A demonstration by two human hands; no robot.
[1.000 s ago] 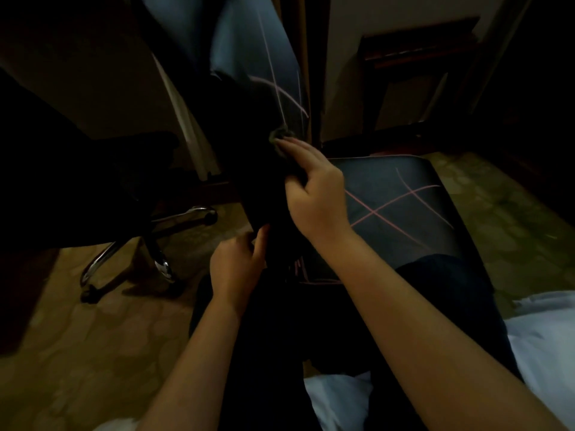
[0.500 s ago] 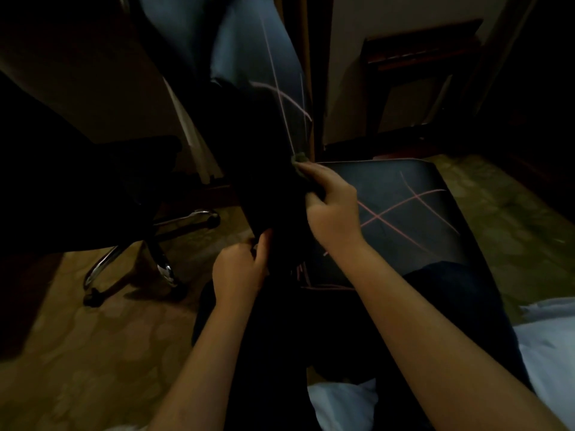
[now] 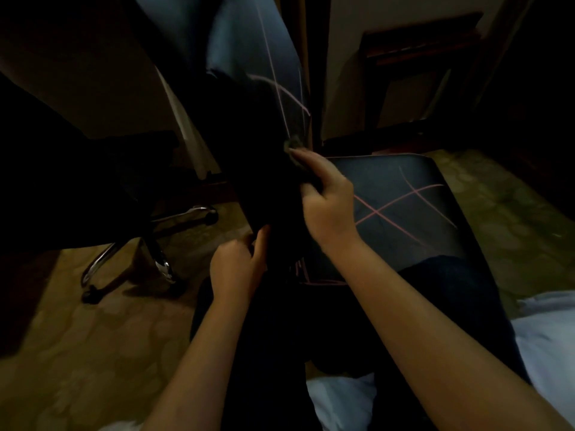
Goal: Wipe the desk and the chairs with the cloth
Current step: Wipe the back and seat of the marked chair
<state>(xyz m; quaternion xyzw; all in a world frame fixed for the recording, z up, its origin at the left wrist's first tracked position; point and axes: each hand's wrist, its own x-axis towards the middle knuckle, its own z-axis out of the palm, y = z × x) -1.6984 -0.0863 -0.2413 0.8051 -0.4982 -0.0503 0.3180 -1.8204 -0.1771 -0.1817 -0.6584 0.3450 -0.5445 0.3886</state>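
right hand [image 3: 327, 203], fingers curled round cloth [image 3: 293, 145], pressed against dark chair back [image 3: 249, 119], left hand [image 3: 238, 264], fingers gripping chair back lower edge

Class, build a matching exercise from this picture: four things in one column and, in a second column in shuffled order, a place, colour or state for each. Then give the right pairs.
Things
1. cloth
2. left hand
3. chair seat
4. metal chair base

Descriptions
A. black with crossed pink lines
B. on the floor at the left
C. held by the right hand against the chair back
D. gripping the chair back low down

Pairs: 1-C, 2-D, 3-A, 4-B
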